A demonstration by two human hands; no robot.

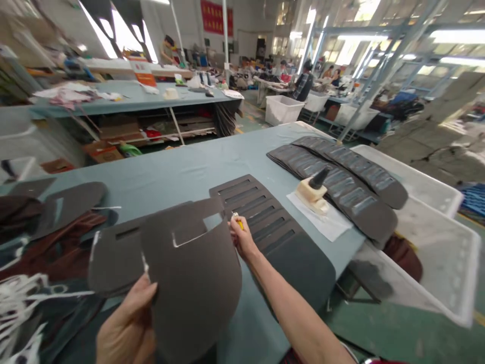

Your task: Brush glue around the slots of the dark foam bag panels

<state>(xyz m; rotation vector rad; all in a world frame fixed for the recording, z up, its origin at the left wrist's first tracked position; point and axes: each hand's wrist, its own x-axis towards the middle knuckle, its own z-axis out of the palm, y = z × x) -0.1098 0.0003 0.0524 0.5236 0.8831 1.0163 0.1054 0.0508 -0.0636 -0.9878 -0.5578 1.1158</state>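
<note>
My left hand (131, 318) is closed on the lower left edge of a dark grey rounded panel (193, 283), thumb on top. White glue-like lines run along the panel's edge and beside its cutout. My right hand (242, 236) pinches a small yellow tool (239, 223) with a whitish tip, close to the panel's upper right edge. Behind the right hand, a dark slotted panel (299, 258) lies on the blue-green table (178, 174). Beneath the held panel, another grey panel (113, 253) lies to the left.
A cream container with a black nozzle (311, 191) stands on white paper (337, 227). Stacked slotted panels (356, 202) lie at the right, beside white bins (450, 253). Brown fabric (68, 242) and white strips (22, 308) lie at left. People (303, 83) are farther back.
</note>
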